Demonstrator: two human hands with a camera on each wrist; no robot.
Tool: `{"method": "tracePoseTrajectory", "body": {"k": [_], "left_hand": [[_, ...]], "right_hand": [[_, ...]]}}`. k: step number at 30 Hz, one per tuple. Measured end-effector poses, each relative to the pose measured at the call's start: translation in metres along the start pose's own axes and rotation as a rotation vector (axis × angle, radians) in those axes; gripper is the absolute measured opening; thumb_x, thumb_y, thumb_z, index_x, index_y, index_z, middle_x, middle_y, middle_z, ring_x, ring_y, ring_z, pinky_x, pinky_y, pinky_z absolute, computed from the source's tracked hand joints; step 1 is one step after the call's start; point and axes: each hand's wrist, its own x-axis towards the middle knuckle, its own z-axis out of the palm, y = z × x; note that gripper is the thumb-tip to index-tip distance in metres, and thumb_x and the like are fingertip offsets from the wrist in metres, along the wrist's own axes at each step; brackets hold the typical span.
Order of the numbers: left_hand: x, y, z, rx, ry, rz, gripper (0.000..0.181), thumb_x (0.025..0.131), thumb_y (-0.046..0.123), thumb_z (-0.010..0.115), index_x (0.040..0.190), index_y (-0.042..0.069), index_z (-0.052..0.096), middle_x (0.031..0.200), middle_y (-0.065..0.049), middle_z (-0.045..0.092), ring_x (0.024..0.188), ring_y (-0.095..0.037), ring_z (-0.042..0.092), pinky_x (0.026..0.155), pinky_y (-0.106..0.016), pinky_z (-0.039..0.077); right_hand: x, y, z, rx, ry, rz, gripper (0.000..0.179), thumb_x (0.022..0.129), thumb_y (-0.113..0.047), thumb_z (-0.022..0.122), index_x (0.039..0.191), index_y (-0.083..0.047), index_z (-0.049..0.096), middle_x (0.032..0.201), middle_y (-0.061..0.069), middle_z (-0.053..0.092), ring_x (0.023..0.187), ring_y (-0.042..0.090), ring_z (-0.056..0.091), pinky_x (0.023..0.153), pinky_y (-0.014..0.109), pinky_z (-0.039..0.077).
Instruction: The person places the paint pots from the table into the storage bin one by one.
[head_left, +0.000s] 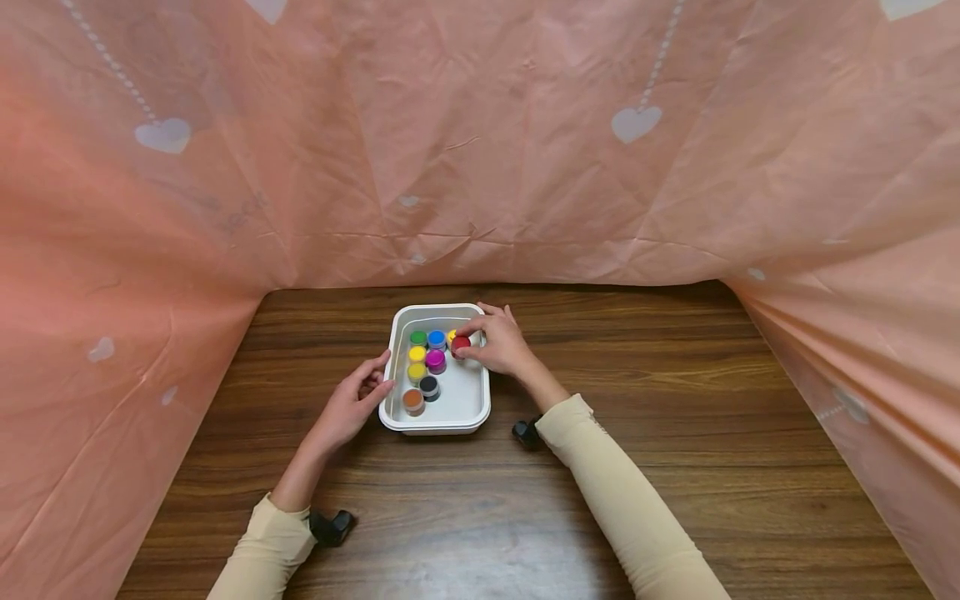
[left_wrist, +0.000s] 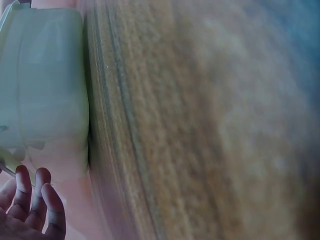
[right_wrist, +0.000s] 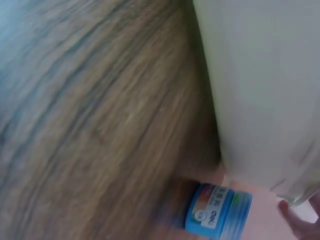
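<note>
In the head view, my right hand point(head_left: 501, 340) pinches a small red-lidded jar point(head_left: 461, 345) between thumb and fingers, over the right side of a white tray point(head_left: 467, 410). My left hand point(head_left: 352, 402) touches the tray's left rim with thumb and index finger. Its other fingers, in the left wrist view, curl loosely beside the outer wall point(left_wrist: 50, 95). Inside the tray stand a green jar point(head_left: 418, 337), a blue jar point(head_left: 437, 338), yellow jars point(head_left: 417, 355), a magenta jar point(head_left: 436, 360), a black jar point(head_left: 429, 387) and an orange-brown jar point(head_left: 413, 402).
A blue jar with a printed label point(right_wrist: 212, 210) sits outside the tray, close to its wall, in the right wrist view. Brown wood-grain table point(head_left: 675, 433) surrounds the tray. Pink cloth with hearts point(head_left: 510, 167) hangs behind and at both sides.
</note>
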Motion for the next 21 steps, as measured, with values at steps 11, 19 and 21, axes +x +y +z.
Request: {"method": "tracePoseTrajectory", "body": {"k": [11, 19, 21], "left_hand": [[0.011, -0.035, 0.004, 0.020, 0.008, -0.002, 0.054, 0.105, 0.014, 0.061, 0.155, 0.002, 0.045, 0.109, -0.016, 0.056, 0.100, -0.024, 0.051, 0.082, -0.025, 0.045], [0.012, -0.040, 0.003, 0.004, 0.012, 0.018, 0.054, 0.105, 0.018, 0.063, 0.155, 0.005, 0.047, 0.108, -0.013, 0.056, 0.098, -0.021, 0.051, 0.081, -0.023, 0.045], [0.011, -0.039, 0.003, 0.007, 0.016, 0.016, 0.054, 0.105, 0.017, 0.062, 0.155, 0.004, 0.046, 0.107, -0.013, 0.056, 0.098, -0.021, 0.051, 0.081, -0.023, 0.045]], "right_hand": [[0.003, -0.005, 0.005, 0.008, -0.113, 0.085, 0.030, 0.087, -0.027, 0.085, 0.115, -0.015, 0.080, 0.116, 0.000, 0.077, 0.120, 0.026, 0.063, 0.117, 0.050, 0.037], [0.006, -0.006, 0.006, -0.027, -0.126, 0.074, 0.031, 0.086, -0.027, 0.087, 0.114, -0.017, 0.081, 0.117, -0.001, 0.077, 0.118, 0.026, 0.063, 0.110, 0.046, 0.043], [0.007, -0.007, 0.006, -0.045, -0.132, 0.084, 0.031, 0.085, -0.027, 0.087, 0.114, -0.018, 0.081, 0.118, -0.001, 0.076, 0.122, 0.026, 0.062, 0.115, 0.050, 0.038]]}}
